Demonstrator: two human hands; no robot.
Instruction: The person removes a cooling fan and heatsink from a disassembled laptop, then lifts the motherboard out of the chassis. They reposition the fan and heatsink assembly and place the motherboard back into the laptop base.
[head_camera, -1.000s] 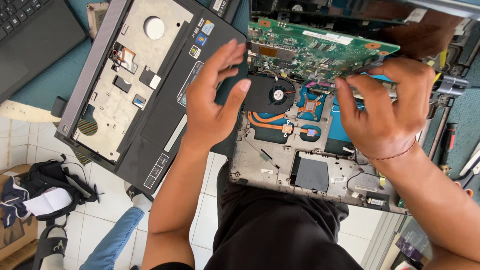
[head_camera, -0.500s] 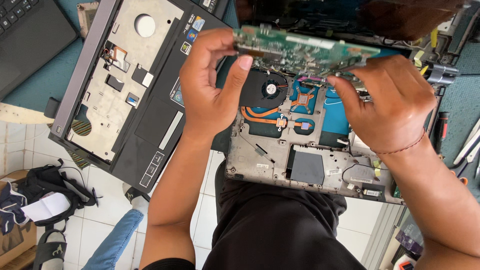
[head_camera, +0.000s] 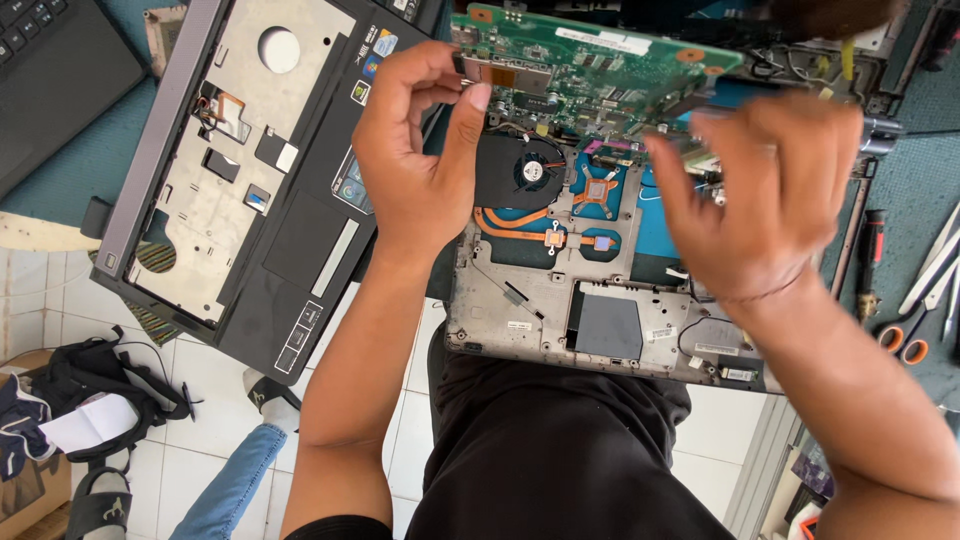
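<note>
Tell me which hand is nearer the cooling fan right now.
Left. The left hand sits just beside the cooling fan, gripping the green circuit board; the right hand is farther off.

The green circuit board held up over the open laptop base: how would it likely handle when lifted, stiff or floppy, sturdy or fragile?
The green circuit board probably stays stiff: it spans flat between the left hand and right hand without sagging. It looks thin, so likely light for its size. Its exposed small parts suggest it is fragile; an edge grip seems safest.

Bright daylight; right hand (head_camera: 770, 205) apparently motion-blurred.
</note>
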